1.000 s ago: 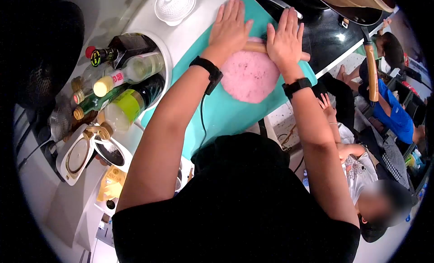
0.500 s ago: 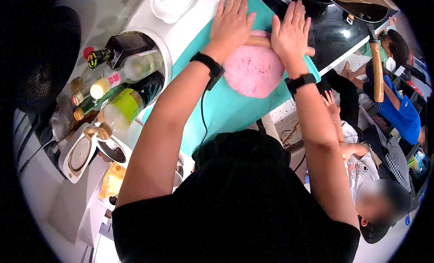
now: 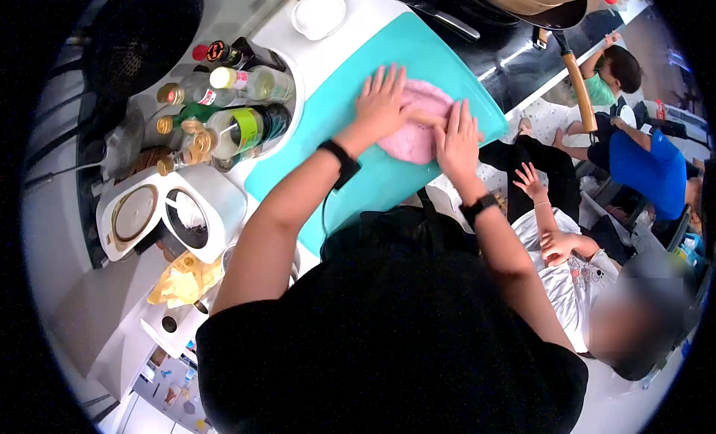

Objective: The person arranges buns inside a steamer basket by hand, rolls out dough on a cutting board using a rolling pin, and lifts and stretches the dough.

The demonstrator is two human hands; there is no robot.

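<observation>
A round, flat pink dough (image 3: 409, 144) lies on a turquoise mat (image 3: 358, 210). Across it rests a wooden rolling pin (image 3: 426, 119), its middle showing between my hands. My left hand (image 3: 382, 102) lies flat over the pin's left part, fingers stretched out and pointing away from me. My right hand (image 3: 459, 139) is on the pin's right part, palm down, with its fingers extended. Neither hand wraps round the pin. Dough shows both beyond the pin and on my side of it.
Bottles (image 3: 250, 128) stand in a white round tray at the left. Near them are an open white container (image 3: 198, 217) and a white bowl (image 3: 318, 13). A knife (image 3: 456, 25) and a pan handle (image 3: 578, 91) are at the upper right. Other people are at the right.
The view has shifted. My hands and the rolling pin have come nearer to me over the dough, so more dough shows beyond the pin.
</observation>
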